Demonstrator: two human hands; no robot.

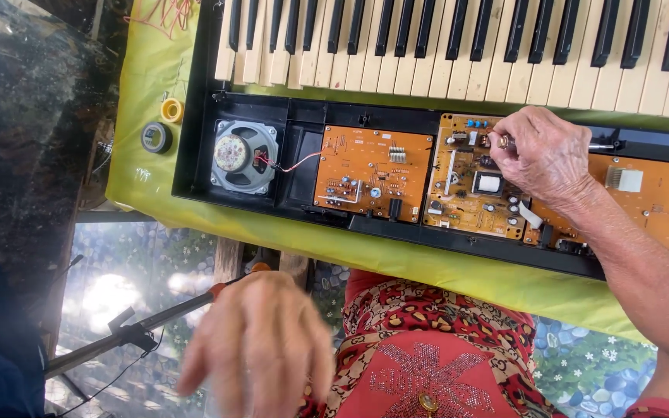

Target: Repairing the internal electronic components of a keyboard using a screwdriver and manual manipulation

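An opened black electronic keyboard (195, 155) lies on a yellow-green cloth (141, 170). The right hand (543, 159) pinches a small metal part (502, 142) over the middle orange circuit board (458, 193). The blurred left hand (261, 348) hangs low, seemingly loosely open.

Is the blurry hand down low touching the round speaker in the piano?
Apart. The head view shows the left hand low over the lap, with the yellow-green cloth and the case edge lying between it and the speaker.

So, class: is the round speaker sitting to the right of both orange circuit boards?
No, the speaker sits at the left end, left of the circuit boards.
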